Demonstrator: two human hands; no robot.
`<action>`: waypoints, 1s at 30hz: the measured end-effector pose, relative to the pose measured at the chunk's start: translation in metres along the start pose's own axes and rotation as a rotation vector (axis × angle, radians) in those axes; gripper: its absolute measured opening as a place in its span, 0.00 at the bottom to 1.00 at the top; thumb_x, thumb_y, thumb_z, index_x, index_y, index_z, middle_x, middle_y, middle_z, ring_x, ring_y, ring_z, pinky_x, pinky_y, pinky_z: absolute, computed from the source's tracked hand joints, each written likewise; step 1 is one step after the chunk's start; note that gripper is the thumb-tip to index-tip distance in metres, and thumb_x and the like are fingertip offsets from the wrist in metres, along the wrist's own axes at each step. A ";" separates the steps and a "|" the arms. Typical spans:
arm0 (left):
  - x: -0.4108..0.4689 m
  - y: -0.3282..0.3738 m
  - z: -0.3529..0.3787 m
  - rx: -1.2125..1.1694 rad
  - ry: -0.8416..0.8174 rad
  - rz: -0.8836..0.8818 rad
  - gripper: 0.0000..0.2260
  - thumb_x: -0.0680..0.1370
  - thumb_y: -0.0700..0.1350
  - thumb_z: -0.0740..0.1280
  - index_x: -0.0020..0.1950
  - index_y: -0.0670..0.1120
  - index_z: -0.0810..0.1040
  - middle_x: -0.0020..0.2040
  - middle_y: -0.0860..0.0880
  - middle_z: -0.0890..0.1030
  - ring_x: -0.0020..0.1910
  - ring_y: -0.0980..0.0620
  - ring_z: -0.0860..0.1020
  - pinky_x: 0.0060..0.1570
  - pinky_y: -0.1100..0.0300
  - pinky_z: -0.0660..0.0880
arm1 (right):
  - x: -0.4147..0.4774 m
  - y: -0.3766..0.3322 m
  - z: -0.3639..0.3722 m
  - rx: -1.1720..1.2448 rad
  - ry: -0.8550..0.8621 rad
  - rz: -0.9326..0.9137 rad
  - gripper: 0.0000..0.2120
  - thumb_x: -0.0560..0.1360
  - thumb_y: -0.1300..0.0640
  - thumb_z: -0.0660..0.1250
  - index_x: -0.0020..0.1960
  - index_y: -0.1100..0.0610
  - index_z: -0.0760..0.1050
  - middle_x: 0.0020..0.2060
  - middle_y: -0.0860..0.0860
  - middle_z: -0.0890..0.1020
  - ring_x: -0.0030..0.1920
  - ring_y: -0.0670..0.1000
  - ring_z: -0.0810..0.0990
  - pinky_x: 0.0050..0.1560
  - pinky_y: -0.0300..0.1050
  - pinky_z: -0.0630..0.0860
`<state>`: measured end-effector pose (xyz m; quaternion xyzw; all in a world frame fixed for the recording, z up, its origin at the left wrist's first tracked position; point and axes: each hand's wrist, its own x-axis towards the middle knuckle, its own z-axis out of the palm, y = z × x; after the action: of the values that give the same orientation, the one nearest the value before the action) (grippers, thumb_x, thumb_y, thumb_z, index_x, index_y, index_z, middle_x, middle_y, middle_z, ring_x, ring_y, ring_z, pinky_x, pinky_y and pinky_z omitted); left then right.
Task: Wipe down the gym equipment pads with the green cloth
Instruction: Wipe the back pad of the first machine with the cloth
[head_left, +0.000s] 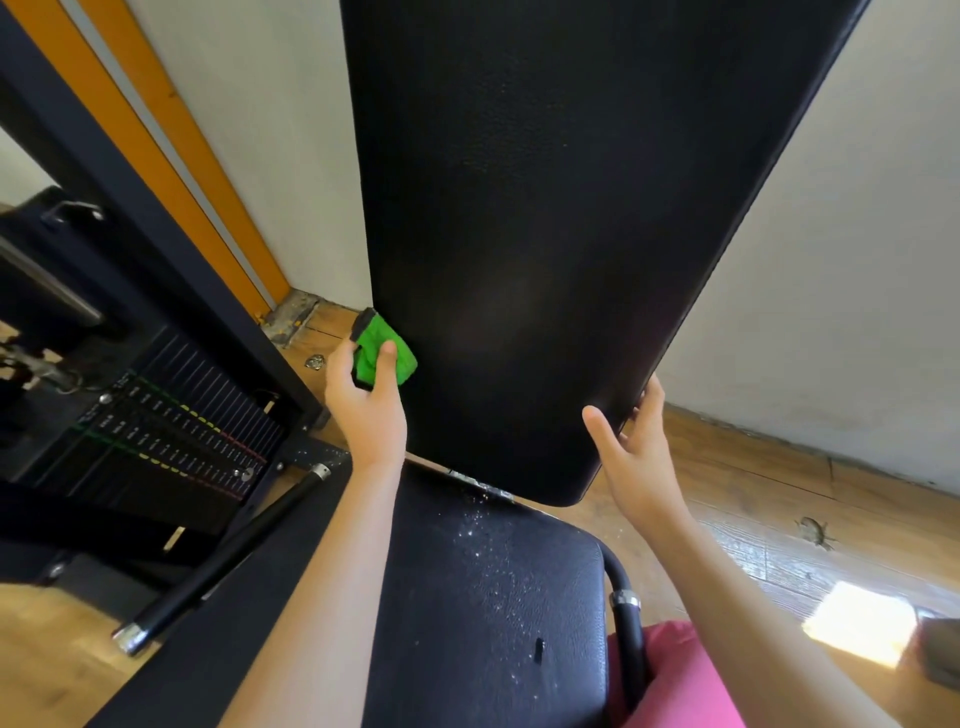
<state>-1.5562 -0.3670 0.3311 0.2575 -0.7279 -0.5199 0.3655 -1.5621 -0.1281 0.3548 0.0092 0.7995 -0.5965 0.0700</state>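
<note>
A tall black back pad (545, 234) stands upright in front of me. Below it lies the black seat pad (493, 597), speckled with droplets. My left hand (363, 410) is shut on the green cloth (387, 351), which has a dark edge and presses against the back pad's lower left side. My right hand (631, 457) rests on the back pad's lower right edge, thumb in front and fingers curled behind it.
A black weight stack (156, 436) with coloured marks sits in a dark frame at left. A black handle bar (223, 556) lies beside the seat. White walls stand behind, the floor is wooden, and pink clothing (675, 675) shows at bottom right.
</note>
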 end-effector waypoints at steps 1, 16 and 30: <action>-0.003 -0.010 0.000 0.010 -0.005 -0.020 0.11 0.79 0.47 0.66 0.53 0.40 0.77 0.49 0.44 0.79 0.50 0.51 0.77 0.53 0.58 0.76 | 0.000 0.000 0.000 -0.003 0.002 -0.001 0.31 0.78 0.54 0.64 0.75 0.45 0.51 0.66 0.40 0.68 0.64 0.42 0.69 0.65 0.41 0.68; -0.067 -0.090 0.000 0.224 -0.010 -0.554 0.05 0.77 0.39 0.67 0.49 0.39 0.74 0.45 0.43 0.79 0.46 0.43 0.79 0.46 0.52 0.75 | 0.003 0.008 -0.004 -0.012 -0.021 -0.043 0.31 0.78 0.58 0.64 0.75 0.50 0.53 0.64 0.40 0.70 0.61 0.32 0.69 0.60 0.29 0.71; -0.166 -0.024 0.063 0.149 -0.111 -0.551 0.10 0.77 0.37 0.67 0.57 0.40 0.72 0.53 0.45 0.71 0.48 0.51 0.72 0.46 0.68 0.67 | 0.004 0.013 -0.018 -0.038 -0.101 -0.029 0.29 0.78 0.58 0.64 0.74 0.49 0.56 0.67 0.42 0.68 0.66 0.39 0.66 0.62 0.36 0.71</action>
<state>-1.5072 -0.2139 0.2520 0.4428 -0.6857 -0.5579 0.1501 -1.5669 -0.1072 0.3466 -0.0338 0.8063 -0.5817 0.1016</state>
